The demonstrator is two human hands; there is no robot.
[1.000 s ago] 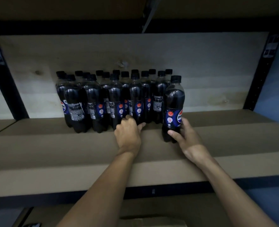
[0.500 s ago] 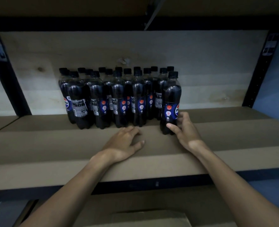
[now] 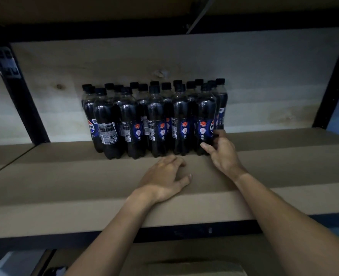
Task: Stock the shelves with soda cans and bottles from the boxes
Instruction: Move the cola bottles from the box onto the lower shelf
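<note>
Several dark Pepsi bottles [image 3: 154,120] with black caps stand in tight rows at the back of a brown shelf board [image 3: 85,186]. At the right end of the front row stands one bottle [image 3: 205,116], level with its neighbours. My right hand [image 3: 221,154] curls around the lower part of this bottle, thumb at its front and fingers on its right side. My left hand [image 3: 164,177] lies flat on the shelf board just in front of the row, palm down, fingers spread, holding nothing.
A pale wooden back panel [image 3: 264,86] closes the shelf behind the bottles. Black metal uprights [image 3: 25,108] frame the bay on both sides. The top edge of a cardboard box [image 3: 194,265] shows below the shelf's dark front rail.
My right hand has pushed the end bottle back into line with the front row. My left hand came off the bottles and settled flat on the shelf.
</note>
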